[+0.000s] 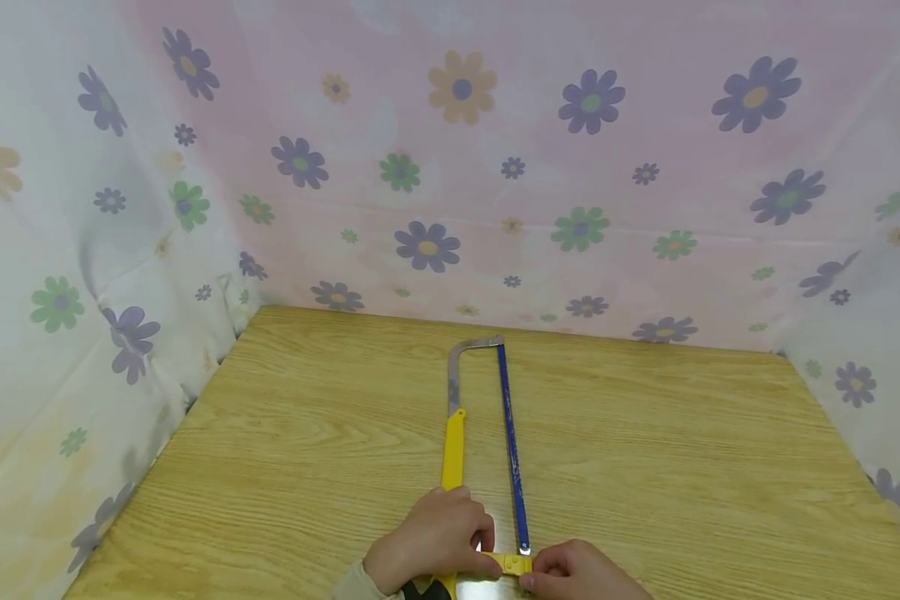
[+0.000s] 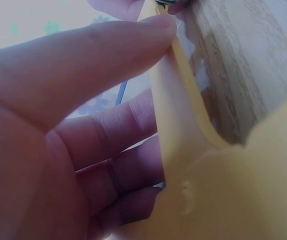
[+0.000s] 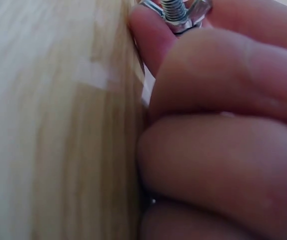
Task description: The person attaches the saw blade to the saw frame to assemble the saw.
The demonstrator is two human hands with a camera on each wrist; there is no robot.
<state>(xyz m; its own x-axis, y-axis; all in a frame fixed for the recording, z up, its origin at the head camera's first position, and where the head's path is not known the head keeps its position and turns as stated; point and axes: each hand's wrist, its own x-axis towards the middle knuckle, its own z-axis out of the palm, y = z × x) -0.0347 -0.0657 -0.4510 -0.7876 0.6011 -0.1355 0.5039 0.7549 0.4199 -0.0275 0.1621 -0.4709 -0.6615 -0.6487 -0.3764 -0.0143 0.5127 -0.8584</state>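
A hacksaw with a yellow and silver frame lies on the wooden table, its blue blade to the right of the frame. My left hand grips the yellow frame near the handle. In the left wrist view, the thumb lies along a yellow arm of the frame, with the other fingers curled beneath. At the blade's near end, my right hand pinches a metal wing nut on a threaded bolt. Most of the black handle is hidden.
Flower-patterned cloth hangs behind the table and along both sides. The saw's far end reaches close to the table's back edge. Wood surface extends to the left and right of the saw.
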